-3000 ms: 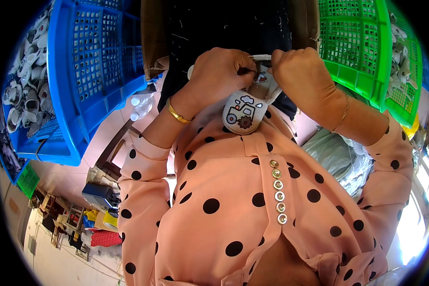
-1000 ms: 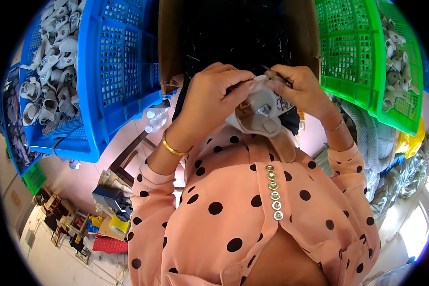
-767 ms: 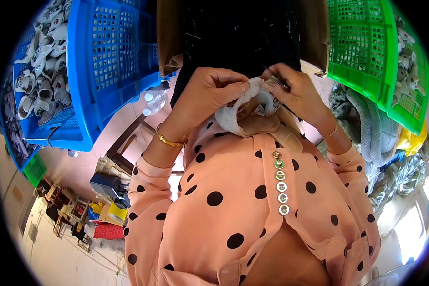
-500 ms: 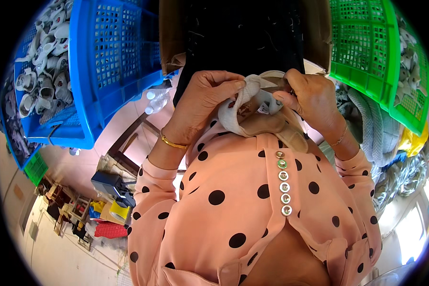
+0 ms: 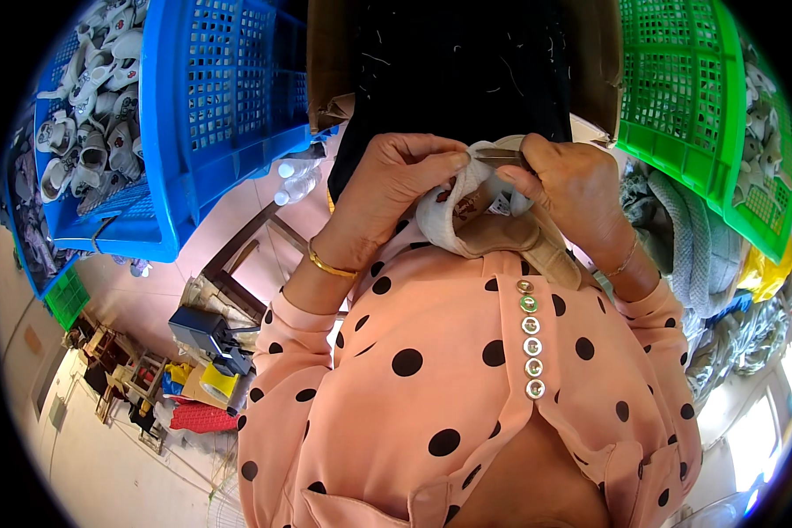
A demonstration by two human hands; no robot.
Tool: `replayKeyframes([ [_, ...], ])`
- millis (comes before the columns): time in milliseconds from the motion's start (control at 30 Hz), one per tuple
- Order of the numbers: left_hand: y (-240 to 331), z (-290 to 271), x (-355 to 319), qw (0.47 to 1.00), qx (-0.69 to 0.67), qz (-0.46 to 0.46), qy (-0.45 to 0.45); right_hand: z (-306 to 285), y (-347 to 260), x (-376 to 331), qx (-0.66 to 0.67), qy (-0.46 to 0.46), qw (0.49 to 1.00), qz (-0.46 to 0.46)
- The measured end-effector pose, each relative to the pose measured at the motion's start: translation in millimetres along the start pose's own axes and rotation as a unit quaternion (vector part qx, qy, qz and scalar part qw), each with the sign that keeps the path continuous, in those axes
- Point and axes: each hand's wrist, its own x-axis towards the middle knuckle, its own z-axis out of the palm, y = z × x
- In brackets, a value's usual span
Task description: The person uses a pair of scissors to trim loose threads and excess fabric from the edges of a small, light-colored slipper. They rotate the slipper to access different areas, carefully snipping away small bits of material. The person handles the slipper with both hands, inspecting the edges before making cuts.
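A white and beige shoe upper [image 5: 444, 220] hangs in front of my chest, its inside partly showing, with a reddish print and a small white tag. Its top edge is pinched between the thumb and fingers of my left hand [image 5: 405, 180]. Close by on the right, my right hand [image 5: 574, 180] is closed around a slim metal tool that looks like thread snips [image 5: 502, 157]. The narrow blades point left along the upper's edge, toward my left fingertips. My right fingers hide most of the tool's handle.
Left, a blue plastic basket [image 5: 160, 132] holds several whitish shoe uppers [image 5: 92, 158]. Right stands a green basket [image 5: 678, 106] with more uppers, above grey knitted pieces [image 5: 691, 238]. A brown carton [image 5: 333, 62] lies beyond my dark-clothed lap; a clear bottle [image 5: 297, 180] is near the blue basket.
Both hands and the shoe upper sit slightly further right in the picture, as do the baskets. The tool's blades lie closer together and nearer the upper's top edge.
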Motion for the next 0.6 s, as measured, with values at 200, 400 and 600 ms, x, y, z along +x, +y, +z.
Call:
replayKeyframes([
  [200, 0.6, 2.8, -0.8, 1.000, 0.028, 0.003, 0.011, -1.8, -1.5, 1.0, 0.018, -0.028, 0.999, 0.020],
  [400, 0.5, 4.6, -1.5, 0.999, 0.028, -0.009, 0.019, -4.9, -3.6, 3.1, -0.035, -0.028, 0.999, 0.000],
  [600, 0.1, 7.0, -3.5, 0.999, 0.018, -0.008, 0.030, -2.1, -3.3, 2.4, -0.070, -0.018, 0.997, -0.020],
])
